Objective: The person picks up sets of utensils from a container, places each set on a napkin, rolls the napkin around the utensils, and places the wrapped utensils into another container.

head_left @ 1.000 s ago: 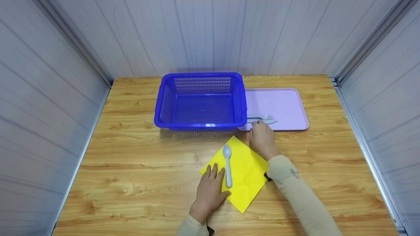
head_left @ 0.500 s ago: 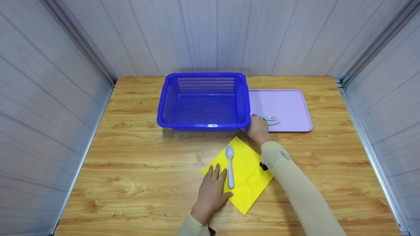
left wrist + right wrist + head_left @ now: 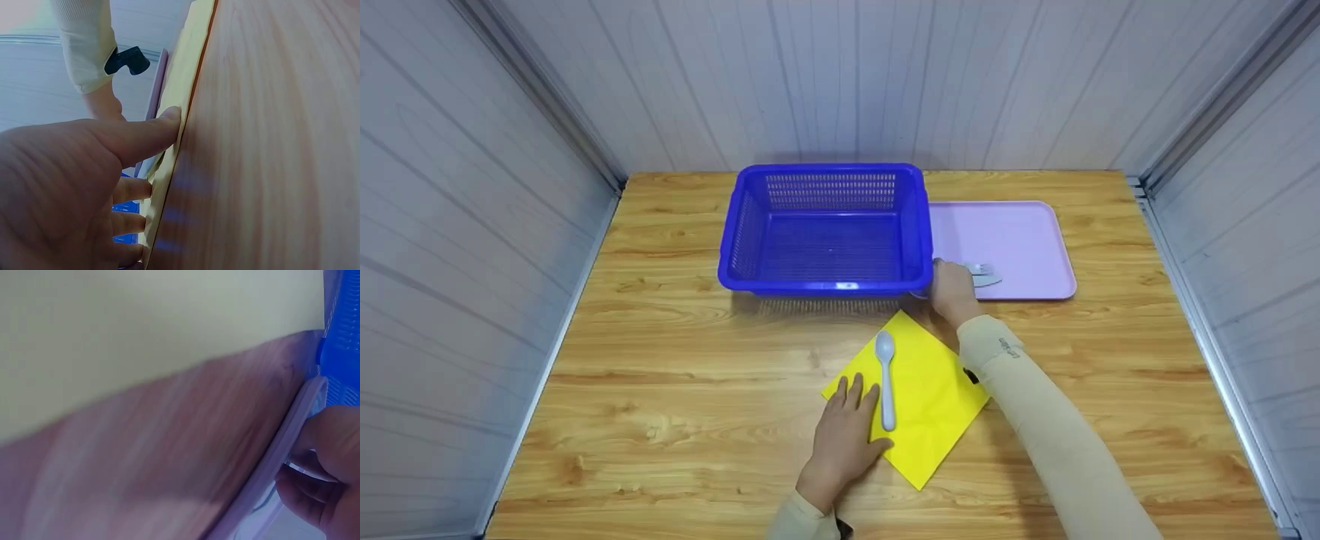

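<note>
My right hand [image 3: 951,291] is at the near left corner of the pink tray [image 3: 1020,240], beside the blue basket. Its fingers [image 3: 301,498] curl over the tray's rim and pinch the handle end of a pale table knife [image 3: 987,280]. A fork [image 3: 979,268] lies right behind the knife; both handles are hidden by the hand. My left hand [image 3: 844,442] rests with straight, spread fingers on the left edge of a yellow napkin [image 3: 926,409], its thumb [image 3: 169,115] on the napkin's edge. On the napkin lies a pale spoon [image 3: 886,379], bowl away from me.
The blue basket [image 3: 825,286] stands at the back middle and overhangs the tray's left end. Bare wooden table [image 3: 675,360] lies to the left. Panel walls [image 3: 855,82] close off the back and both sides.
My right hand has shifted left along the cutlery, close against the basket, then nearly stopped. The left hand, napkin and spoon have kept their places. The view has shifted slightly.
</note>
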{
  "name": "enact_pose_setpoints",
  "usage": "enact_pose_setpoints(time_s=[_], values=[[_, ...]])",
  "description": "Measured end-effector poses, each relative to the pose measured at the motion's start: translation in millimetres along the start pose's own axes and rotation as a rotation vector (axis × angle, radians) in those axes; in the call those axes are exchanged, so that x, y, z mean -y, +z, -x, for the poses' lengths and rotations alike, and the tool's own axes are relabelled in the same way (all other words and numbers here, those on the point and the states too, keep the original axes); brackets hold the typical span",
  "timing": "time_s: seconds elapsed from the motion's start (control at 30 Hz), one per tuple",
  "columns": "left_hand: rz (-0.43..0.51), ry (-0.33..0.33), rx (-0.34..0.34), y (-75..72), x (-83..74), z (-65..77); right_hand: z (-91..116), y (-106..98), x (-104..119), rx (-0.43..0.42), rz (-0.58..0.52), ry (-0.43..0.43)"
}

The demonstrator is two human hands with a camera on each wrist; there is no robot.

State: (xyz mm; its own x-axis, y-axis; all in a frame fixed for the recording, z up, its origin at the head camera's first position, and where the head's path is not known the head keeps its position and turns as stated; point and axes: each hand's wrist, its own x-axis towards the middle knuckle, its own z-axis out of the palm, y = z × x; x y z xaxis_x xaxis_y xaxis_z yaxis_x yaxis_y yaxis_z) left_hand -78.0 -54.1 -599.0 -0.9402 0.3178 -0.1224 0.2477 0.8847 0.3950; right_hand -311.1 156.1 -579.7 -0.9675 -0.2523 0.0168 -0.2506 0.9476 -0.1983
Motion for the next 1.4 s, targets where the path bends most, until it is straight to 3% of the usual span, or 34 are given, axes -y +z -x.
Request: enact_pose_setpoints(time_s=[0.17,0.47,0.7,1.03,1.2,1.4], values=[[0.002,-0.004,0.021,1.1,-1.2,-0.1,0.0,-3.6,-9.4,0.046,0.134,-0.128],[0.009,-0.007,0.034,1.3,-0.8,0.5,12.8,-11.9,-11.5,0.025,0.225,-0.187],[0.005,-0.009,0.026,-0.8,1.1,0.2,32.8,-14.6,-4.4,-0.104,0.228,-0.264],[0.005,-0.017,0.025,0.6,0.7,-0.3,73.5,0.2,0.7,-0.348,0.223,-0.254],[0.023,-0.024,0.039,0.7,-0.1,-0.1,96.9,4.3,6.2,-0.358,0.274,-0.315],[0.015,-0.022,0.039,0.3,-0.2,-1.3,122.7,5.5,19.1,-0.396,0.210,-0.346]])
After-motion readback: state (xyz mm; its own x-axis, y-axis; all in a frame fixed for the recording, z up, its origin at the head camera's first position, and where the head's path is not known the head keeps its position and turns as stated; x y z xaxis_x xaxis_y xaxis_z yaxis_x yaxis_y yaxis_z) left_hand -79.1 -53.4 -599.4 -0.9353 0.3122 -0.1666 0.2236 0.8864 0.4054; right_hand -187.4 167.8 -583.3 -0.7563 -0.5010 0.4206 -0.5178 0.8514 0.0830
